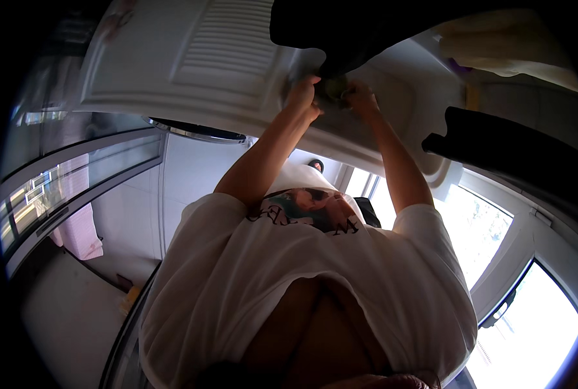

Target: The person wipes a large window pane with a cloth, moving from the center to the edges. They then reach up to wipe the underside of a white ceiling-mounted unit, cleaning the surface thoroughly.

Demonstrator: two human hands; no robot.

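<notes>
Both my hands reach into the basin of a white laundry sink (391, 97) with a ribbed washboard (233, 36) at its left. My left hand (307, 97) is at the basin's left side, fingers bent, beside a dim, rounded greenish thing (336, 87) too dark to name. On the other side of that thing, my right hand (361, 97) has its fingers curled close to it. Whether either hand grips it is not clear. A large black shape hides the area just above my hands.
A round thing with a shiny rim (196, 130) is below the sink's left front edge. Glass sliding panels with a grey frame (89, 146) stand at the left, with a pink cloth (80, 233) there. Bright windows (527, 330) are at the right. Pale cloth (507, 44) shows at the upper right.
</notes>
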